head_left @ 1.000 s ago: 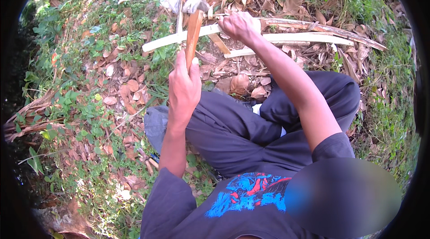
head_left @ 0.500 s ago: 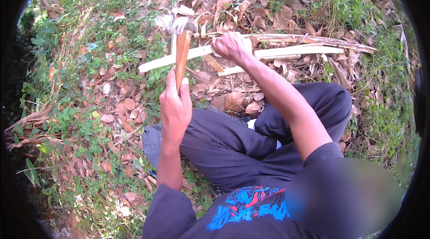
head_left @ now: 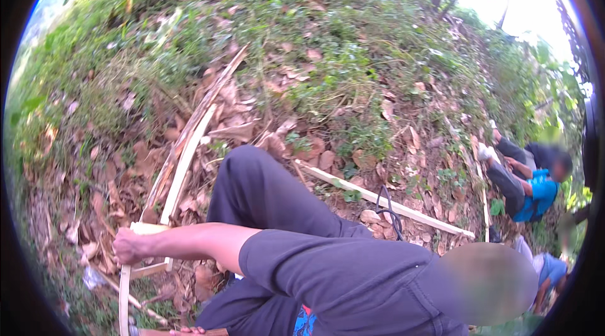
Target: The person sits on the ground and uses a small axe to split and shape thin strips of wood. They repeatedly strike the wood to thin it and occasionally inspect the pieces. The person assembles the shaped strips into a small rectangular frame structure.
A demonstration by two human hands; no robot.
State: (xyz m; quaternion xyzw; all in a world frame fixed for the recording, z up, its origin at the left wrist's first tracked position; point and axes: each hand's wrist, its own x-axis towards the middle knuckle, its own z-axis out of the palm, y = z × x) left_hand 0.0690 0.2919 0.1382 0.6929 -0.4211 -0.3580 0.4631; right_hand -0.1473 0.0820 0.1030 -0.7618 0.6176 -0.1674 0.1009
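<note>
At the lower left, my right hand (head_left: 129, 246) is closed at a joint of pale wood, its fingers wrapped round a pale wooden strip (head_left: 124, 298) that runs down toward the bottom edge. Beside the wrist shows a short pale wood piece (head_left: 149, 228). A crosspiece (head_left: 149, 270) lies just below the forearm. Only a sliver of my left hand (head_left: 188, 331) shows at the bottom edge, closed on the wooden handle of a hammer (head_left: 217, 332); the hammer's head is out of view.
Beyond the right hand stretch a brown, rough strip (head_left: 192, 128) and a pale strip (head_left: 189, 159). Another long strip (head_left: 391, 203) lies past my knee, with a black looped object (head_left: 389, 213) by it. Other people (head_left: 535, 188) sit at far right. Leaves and weeds cover the ground.
The view has swung to the right, so the wood and my hands now appear at the lower left. The hammer has nearly left the picture. Other people and another strip have come into view.
</note>
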